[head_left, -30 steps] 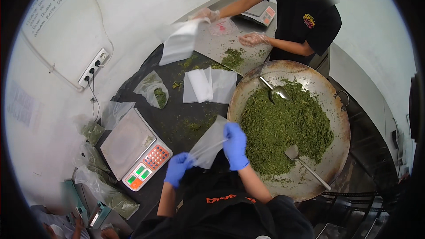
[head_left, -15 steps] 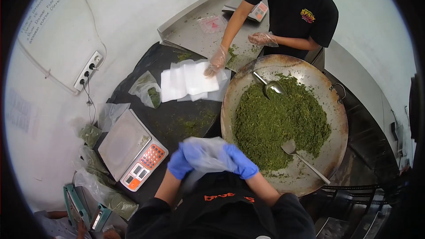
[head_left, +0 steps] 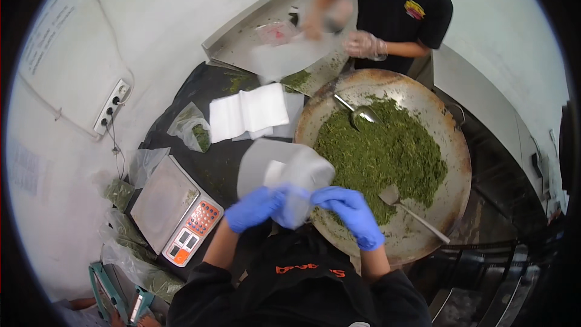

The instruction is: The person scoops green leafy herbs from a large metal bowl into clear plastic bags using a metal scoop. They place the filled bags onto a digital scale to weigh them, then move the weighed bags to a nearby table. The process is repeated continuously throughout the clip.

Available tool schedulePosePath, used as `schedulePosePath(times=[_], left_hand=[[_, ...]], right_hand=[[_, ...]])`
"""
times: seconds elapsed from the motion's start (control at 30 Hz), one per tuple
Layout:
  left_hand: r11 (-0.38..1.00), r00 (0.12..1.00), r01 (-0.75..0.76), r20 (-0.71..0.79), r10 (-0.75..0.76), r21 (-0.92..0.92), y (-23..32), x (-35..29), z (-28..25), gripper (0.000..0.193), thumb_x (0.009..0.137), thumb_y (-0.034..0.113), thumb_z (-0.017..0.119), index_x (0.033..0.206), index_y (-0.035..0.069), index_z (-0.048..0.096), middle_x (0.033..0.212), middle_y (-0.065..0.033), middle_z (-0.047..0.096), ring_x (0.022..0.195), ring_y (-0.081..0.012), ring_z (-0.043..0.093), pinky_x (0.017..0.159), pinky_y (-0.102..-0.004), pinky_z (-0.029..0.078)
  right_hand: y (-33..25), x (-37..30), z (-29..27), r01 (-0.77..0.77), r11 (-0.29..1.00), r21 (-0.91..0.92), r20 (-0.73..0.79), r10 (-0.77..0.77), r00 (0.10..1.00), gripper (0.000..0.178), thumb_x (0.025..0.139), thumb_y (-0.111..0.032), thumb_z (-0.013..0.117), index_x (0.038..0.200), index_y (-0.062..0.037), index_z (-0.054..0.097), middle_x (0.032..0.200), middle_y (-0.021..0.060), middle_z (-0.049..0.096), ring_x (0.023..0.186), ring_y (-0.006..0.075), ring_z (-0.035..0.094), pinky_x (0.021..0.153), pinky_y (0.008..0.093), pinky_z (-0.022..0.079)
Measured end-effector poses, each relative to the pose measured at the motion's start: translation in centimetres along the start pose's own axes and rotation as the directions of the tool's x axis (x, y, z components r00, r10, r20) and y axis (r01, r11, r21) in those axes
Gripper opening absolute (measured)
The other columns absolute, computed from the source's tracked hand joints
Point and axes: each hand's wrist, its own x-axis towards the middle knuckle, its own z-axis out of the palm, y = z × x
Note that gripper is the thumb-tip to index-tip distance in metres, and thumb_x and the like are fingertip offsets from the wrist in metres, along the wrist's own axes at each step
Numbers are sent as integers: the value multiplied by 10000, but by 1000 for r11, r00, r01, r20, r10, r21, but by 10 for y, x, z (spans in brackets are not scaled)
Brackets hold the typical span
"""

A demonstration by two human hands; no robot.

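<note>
In blue gloves, both my hands are at a translucent plastic bag (head_left: 257,163) spread out in front of my chest. My left hand (head_left: 257,209) has closed on its near edge. The fingers of my right hand (head_left: 351,209) pinch at the bag's right side, above the rim of a wide metal wok (head_left: 457,206). Chopped green leaves (head_left: 381,157) are heaped in that wok. A metal scoop (head_left: 363,115) rests at the heap's far side, and a spatula (head_left: 417,218) lies near, its handle toward the rim.
Left of me stands a scale (head_left: 172,212) with orange keys. Filled bags (head_left: 124,230) line the wall. Beyond my hands are stacked white bags (head_left: 248,112) and a partly filled bag (head_left: 192,127). Across the wok, a gloved co-worker (head_left: 399,18) holds a plastic sheet (head_left: 290,57) over a metal table.
The bag, bunched between my hands before, now spreads out ahead of them. My right hand has shifted right and turned. The co-worker's reaching hand has drawn back from the stack with a plastic sheet.
</note>
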Motion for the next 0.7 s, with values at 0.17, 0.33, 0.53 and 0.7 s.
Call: schedulePosePath(times=[0.17, 0.33, 0.53, 0.7], left_hand=[[958, 956, -61, 291, -24, 279, -7, 22, 44, 367, 953, 304, 411, 1127, 26, 576, 823, -154, 628, 733, -209, 592, 682, -316, 465], [973, 974, -132, 210, 90, 192, -25, 32, 57, 373, 948, 318, 428, 1104, 19, 590, 845, -150, 637, 734, -210, 592, 696, -309, 461], [940, 929, 261, 321, -183, -219, -62, 43, 69, 374, 946, 320, 435, 1198, 65, 543, 1102, -113, 590, 986, -221, 571, 823, -345, 470], [-6, 974, 39, 39, -224, -999, -80, 8, 28, 554, 870, 148, 485, 1378, 60, 283, 1353, -170, 385, 1198, -316, 442, 942, -473, 431]], right_hand=[[48, 20, 17, -201, 503, 840, 61, 280, 958, 379, 937, -155, 435, 1296, -44, 391, 1213, 129, 514, 1063, 249, 545, 902, 346, 461], [143, 29, -7, -26, 978, 206, -49, 37, 998, 435, 951, -236, 406, 1344, -67, 322, 1336, 137, 396, 1177, 254, 456, 975, 356, 420], [103, -2, -10, -132, 739, 660, -106, 266, 958, 480, 961, -244, 355, 1388, -43, 265, 1392, 117, 356, 1207, 221, 439, 994, 331, 389], [13, -72, -110, -208, 976, 65, -330, 218, 918, 280, 904, -213, 461, 1016, -64, 671, 986, 78, 668, 964, 187, 614, 881, 305, 457]])
